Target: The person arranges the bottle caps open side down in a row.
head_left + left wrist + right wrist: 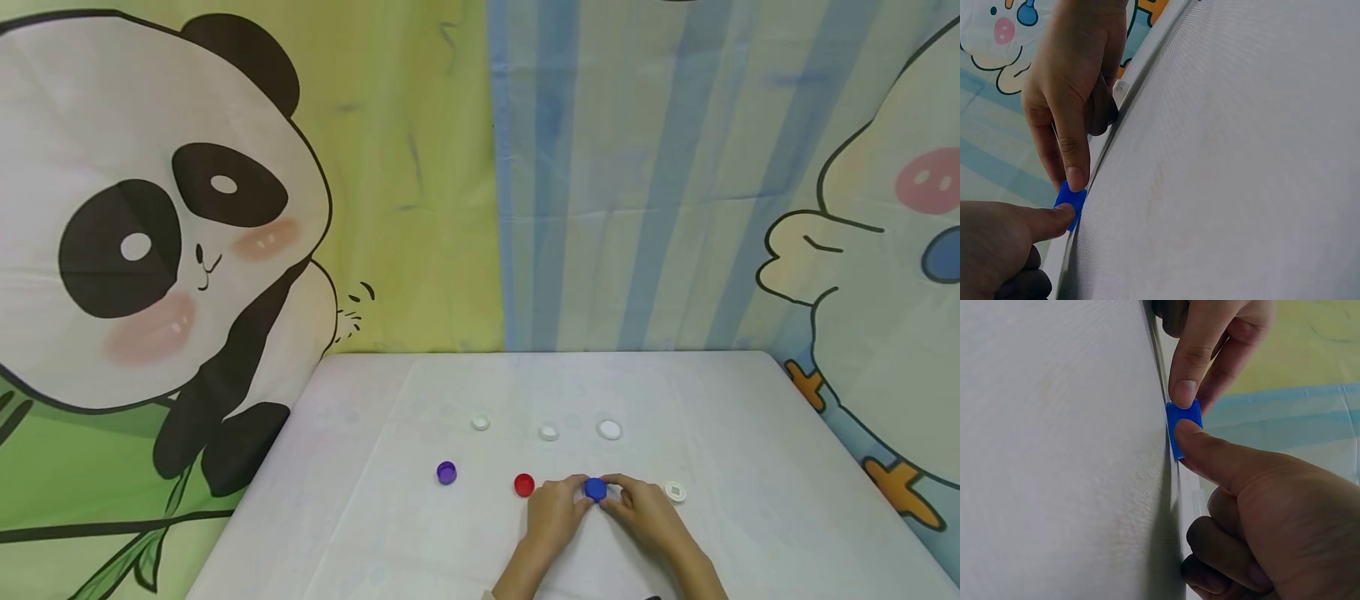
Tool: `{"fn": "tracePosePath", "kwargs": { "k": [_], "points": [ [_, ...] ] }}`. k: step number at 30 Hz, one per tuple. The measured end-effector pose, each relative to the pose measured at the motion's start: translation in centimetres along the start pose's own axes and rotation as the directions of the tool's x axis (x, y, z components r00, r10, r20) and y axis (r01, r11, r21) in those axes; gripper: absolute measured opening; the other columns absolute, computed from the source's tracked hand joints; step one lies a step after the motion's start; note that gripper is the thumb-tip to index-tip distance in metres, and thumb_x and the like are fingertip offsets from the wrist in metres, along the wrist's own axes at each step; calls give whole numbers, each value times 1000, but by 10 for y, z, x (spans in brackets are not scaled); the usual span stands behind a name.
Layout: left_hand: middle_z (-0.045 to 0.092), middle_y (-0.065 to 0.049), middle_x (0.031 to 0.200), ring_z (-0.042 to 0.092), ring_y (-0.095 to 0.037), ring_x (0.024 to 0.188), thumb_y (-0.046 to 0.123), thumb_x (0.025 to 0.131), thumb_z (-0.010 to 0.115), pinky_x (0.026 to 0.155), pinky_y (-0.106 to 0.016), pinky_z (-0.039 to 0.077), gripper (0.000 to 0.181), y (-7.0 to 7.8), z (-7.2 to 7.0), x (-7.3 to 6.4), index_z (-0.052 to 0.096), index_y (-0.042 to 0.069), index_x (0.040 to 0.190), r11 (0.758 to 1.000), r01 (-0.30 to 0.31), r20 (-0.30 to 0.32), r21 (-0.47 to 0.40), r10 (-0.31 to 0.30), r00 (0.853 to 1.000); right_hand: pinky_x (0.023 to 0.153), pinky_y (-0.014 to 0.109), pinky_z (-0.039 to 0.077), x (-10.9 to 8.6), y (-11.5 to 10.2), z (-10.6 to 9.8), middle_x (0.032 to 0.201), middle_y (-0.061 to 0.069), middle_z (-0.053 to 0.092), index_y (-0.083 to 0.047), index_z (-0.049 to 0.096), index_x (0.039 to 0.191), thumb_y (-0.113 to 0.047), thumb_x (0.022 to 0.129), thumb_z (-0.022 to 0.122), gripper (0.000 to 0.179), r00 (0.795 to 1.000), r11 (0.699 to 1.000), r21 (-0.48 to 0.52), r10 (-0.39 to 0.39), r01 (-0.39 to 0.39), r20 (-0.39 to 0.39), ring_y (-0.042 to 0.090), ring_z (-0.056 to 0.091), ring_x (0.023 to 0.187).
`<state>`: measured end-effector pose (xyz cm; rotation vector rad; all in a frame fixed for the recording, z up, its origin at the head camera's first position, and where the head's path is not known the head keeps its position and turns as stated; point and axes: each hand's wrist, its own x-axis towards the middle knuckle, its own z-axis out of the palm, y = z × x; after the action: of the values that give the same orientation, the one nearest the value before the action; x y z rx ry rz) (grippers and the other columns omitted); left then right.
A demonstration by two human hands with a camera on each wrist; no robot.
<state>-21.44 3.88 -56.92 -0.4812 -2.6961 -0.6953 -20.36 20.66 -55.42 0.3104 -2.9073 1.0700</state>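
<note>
Between my two hands, low on the white table, is a round blue bottle cap (pixel 596 489). My left hand (pixel 553 515) pinches its left side with thumb and index finger. From the right, my right hand (pixel 647 515) grips the opposite side the same way. In the left wrist view the thumbs press on the side wall of the blue cap (pixel 1070 199); the right wrist view shows the cap (pixel 1179 415) close against the table surface. The other fingers of both hands are curled in. A red cap (pixel 524 485) lies just left of my left hand.
A purple cap (pixel 446 473) lies farther left on the table (pixel 390 533). Behind the hands are three white caps, one at the left (pixel 480 422), with another white cap (pixel 675 492) beside my right hand. Printed curtains (pixel 420 208) hang behind the table.
</note>
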Motion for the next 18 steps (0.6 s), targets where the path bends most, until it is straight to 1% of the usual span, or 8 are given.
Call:
{"fn": "tracePosePath", "kwargs": {
  "k": [3, 5, 9, 11, 12, 13, 15, 18],
  "points": [
    [69, 3, 81, 63, -14, 66, 35, 74, 70, 50, -23, 44, 30, 1, -7, -1, 68, 23, 101, 1000, 16, -4, 5, -16, 1000, 42, 18, 27, 0, 0, -1, 52, -9, 36, -16, 61, 113, -33, 75, 70, 42, 1000, 1000, 0, 20, -20, 5, 0, 28, 45],
    [69, 3, 82, 63, -14, 67, 34, 74, 71, 51, -23, 44, 30, 0, -15, -3, 68, 22, 101, 1000, 27, -16, -3, -27, 1000, 42, 18, 25, 0, -3, -1, 52, -10, 35, -14, 59, 117, -33, 73, 72, 49, 1000, 1000, -3, 24, -24, -11, 0, 26, 45],
    [69, 0, 83, 63, -14, 66, 30, 73, 72, 53, -23, 46, 32, -7, -40, -2, 67, 19, 103, 998, 32, -71, -52, -35, 997, 42, 18, 25, 1, -12, -4, 49, -11, 30, -13, 56, 121, -33, 73, 73, 55, 997, 1000, 9, -3, 4, -84, -1, 21, 43],
    [69, -1, 77, 61, -11, 61, 29, 74, 72, 51, -22, 44, 33, -14, -54, 0, 67, 18, 104, 996, 40, -100, -83, -48, 994, 42, 18, 26, 2, -18, -5, 48, -12, 28, -15, 55, 122, -35, 74, 72, 55, 991, 999, 23, -31, 34, -130, -1, 19, 43],
    [66, 0, 69, 56, -8, 54, 29, 74, 72, 47, -21, 42, 34, -19, -61, 1, 66, 18, 105, 993, 51, -107, -105, -62, 992, 41, 19, 26, 3, -21, -6, 48, -13, 28, -17, 55, 122, -37, 74, 71, 54, 988, 998, 28, -45, 50, -150, -1, 19, 42],
    [62, 2, 61, 50, -5, 49, 29, 74, 72, 44, -20, 38, 34, -23, -68, 2, 66, 17, 106, 989, 67, -108, -131, -81, 991, 42, 19, 27, 4, -25, -6, 48, -14, 28, -19, 55, 121, -38, 75, 70, 52, 984, 997, 33, -63, 69, -168, -2, 19, 42],
    [46, 5, 48, 33, -2, 42, 28, 75, 72, 38, -19, 29, 36, -34, -79, 3, 65, 16, 108, 980, 107, -96, -171, -124, 988, 42, 18, 27, 8, -33, -5, 49, -15, 28, -25, 56, 119, -40, 75, 69, 48, 976, 994, 43, -90, 100, -197, -2, 20, 43],
    [24, 8, 47, 18, -2, 43, 28, 77, 70, 36, -18, 21, 37, -51, -87, 2, 63, 15, 110, 967, 155, -66, -200, -171, 983, 43, 17, 28, 16, -46, -1, 49, -15, 30, -30, 57, 115, -40, 76, 69, 42, 967, 987, 59, -130, 147, -220, -3, 22, 43]
  ]
}}
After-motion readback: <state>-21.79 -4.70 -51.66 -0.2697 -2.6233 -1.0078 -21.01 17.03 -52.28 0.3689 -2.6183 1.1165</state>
